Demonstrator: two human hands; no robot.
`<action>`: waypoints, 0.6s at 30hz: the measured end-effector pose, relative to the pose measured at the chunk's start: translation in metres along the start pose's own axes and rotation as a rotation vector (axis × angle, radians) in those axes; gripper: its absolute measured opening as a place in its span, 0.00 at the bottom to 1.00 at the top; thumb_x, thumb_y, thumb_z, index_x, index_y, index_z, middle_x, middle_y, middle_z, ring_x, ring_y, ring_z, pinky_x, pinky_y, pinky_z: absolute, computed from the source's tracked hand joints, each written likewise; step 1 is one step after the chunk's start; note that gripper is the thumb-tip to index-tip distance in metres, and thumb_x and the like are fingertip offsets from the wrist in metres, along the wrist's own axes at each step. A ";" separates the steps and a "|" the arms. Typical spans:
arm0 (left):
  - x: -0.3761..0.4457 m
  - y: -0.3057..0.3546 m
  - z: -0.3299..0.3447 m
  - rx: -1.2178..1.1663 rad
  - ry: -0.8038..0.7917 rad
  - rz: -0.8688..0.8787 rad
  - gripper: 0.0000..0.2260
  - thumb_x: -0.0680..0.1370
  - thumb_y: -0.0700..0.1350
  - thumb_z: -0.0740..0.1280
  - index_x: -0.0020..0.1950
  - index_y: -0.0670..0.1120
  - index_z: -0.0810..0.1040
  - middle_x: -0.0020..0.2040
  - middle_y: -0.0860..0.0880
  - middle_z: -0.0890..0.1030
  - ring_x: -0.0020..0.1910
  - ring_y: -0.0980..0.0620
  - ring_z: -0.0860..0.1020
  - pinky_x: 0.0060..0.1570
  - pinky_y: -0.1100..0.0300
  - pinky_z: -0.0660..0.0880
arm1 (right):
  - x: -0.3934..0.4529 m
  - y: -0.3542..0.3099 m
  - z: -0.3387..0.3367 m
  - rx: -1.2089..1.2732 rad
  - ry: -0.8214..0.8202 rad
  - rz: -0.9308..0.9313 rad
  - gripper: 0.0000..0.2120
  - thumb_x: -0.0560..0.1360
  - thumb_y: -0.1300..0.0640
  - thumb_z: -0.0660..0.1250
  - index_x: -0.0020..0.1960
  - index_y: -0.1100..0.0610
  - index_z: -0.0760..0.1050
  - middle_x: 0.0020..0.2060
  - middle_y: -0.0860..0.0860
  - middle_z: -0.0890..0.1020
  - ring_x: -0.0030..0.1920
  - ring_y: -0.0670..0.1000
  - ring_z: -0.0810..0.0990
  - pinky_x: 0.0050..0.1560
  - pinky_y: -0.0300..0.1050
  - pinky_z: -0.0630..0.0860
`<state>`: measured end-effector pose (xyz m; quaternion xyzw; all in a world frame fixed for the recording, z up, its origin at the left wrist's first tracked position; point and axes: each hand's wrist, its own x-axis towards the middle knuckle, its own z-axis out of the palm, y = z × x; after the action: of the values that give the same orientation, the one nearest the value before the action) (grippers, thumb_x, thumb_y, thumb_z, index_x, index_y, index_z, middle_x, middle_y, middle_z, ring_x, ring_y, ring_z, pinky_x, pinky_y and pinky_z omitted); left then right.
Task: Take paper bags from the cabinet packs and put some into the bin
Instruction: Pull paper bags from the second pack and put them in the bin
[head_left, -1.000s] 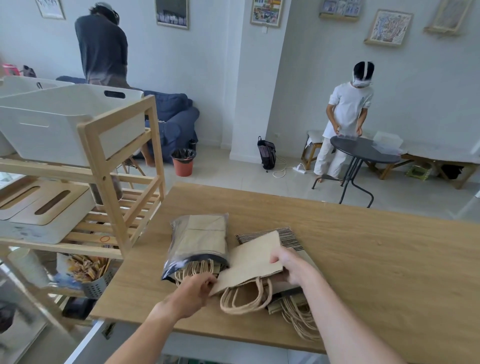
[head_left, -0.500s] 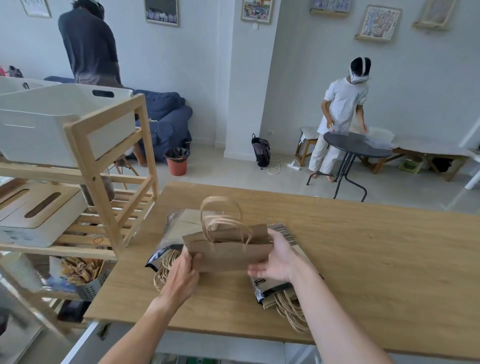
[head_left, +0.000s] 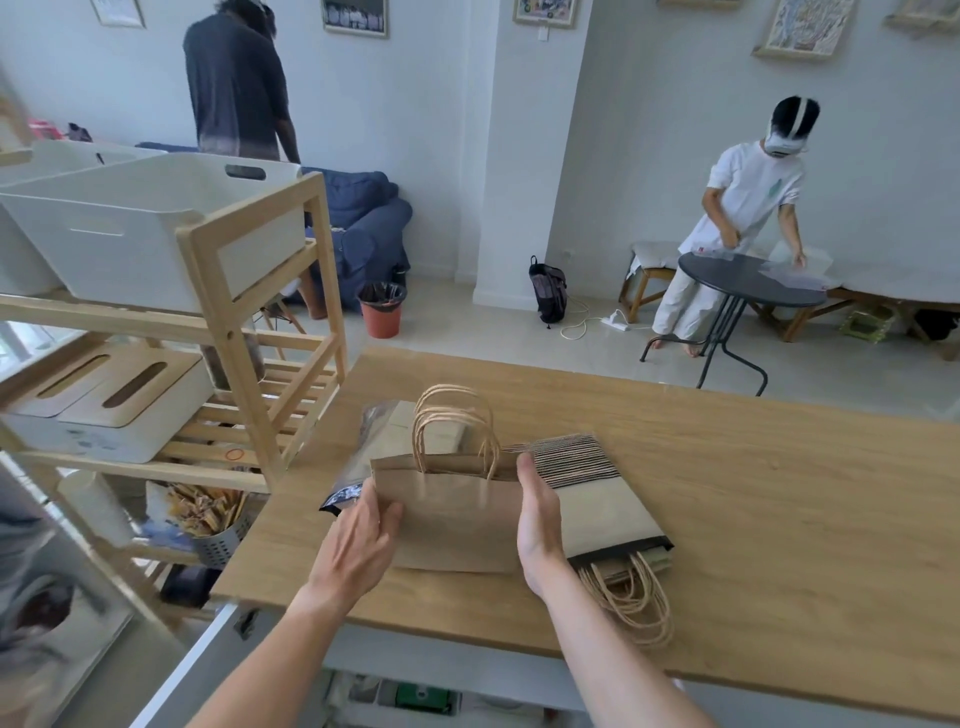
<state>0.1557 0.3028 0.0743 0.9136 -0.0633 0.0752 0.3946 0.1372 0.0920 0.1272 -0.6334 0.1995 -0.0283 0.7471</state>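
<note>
A stack of brown paper bags (head_left: 457, 512) stands on its lower edge on the wooden table (head_left: 753, 499), twine handles up. My left hand (head_left: 358, 545) holds its left edge, thumb in front. My right hand (head_left: 537, 519) presses flat against its right edge with straight fingers. Behind the stack on the left lies a clear plastic pack (head_left: 374, 441) of bags. A striped pack (head_left: 597, 499) of bags lies at the right, its twine handles spilling toward the table's front edge. A white bin (head_left: 150, 228) sits on top of the wooden shelf rack (head_left: 218, 291) at the left.
Two white lidded boxes (head_left: 104, 405) sit on the rack's middle shelf, a metal holder of sticks (head_left: 213, 519) below. Two people stand across the room, one near a blue sofa (head_left: 363, 223), one at a round black table (head_left: 748, 280). An orange waste pot (head_left: 382, 309) stands on the floor.
The bags went from lying partly in the pack to standing upright between both hands, handles up. My right hand has flattened against the stack's right edge and the stack has shifted slightly right.
</note>
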 end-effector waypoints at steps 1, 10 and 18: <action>-0.004 -0.002 0.000 0.029 -0.055 -0.004 0.11 0.80 0.49 0.59 0.62 0.55 0.63 0.51 0.47 0.79 0.50 0.42 0.78 0.45 0.50 0.71 | -0.002 0.004 0.001 0.000 0.031 0.002 0.41 0.65 0.28 0.62 0.69 0.53 0.74 0.66 0.49 0.76 0.62 0.46 0.70 0.61 0.43 0.63; -0.021 0.006 0.010 -0.158 -0.066 -0.092 0.18 0.79 0.40 0.60 0.58 0.62 0.63 0.43 0.52 0.80 0.42 0.51 0.79 0.43 0.56 0.71 | 0.002 0.009 0.008 0.001 0.284 -0.007 0.35 0.73 0.35 0.68 0.52 0.70 0.73 0.43 0.63 0.79 0.55 0.60 0.76 0.53 0.55 0.73; -0.032 0.014 0.013 -0.310 -0.018 -0.258 0.23 0.76 0.34 0.60 0.69 0.50 0.67 0.50 0.50 0.79 0.46 0.45 0.82 0.51 0.44 0.78 | -0.005 0.017 -0.005 -0.530 0.201 0.006 0.45 0.67 0.18 0.44 0.45 0.57 0.78 0.54 0.59 0.79 0.59 0.59 0.73 0.54 0.55 0.69</action>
<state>0.1229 0.2855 0.0690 0.8430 0.0400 0.0050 0.5365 0.1274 0.0920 0.1120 -0.8000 0.2749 -0.0357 0.5321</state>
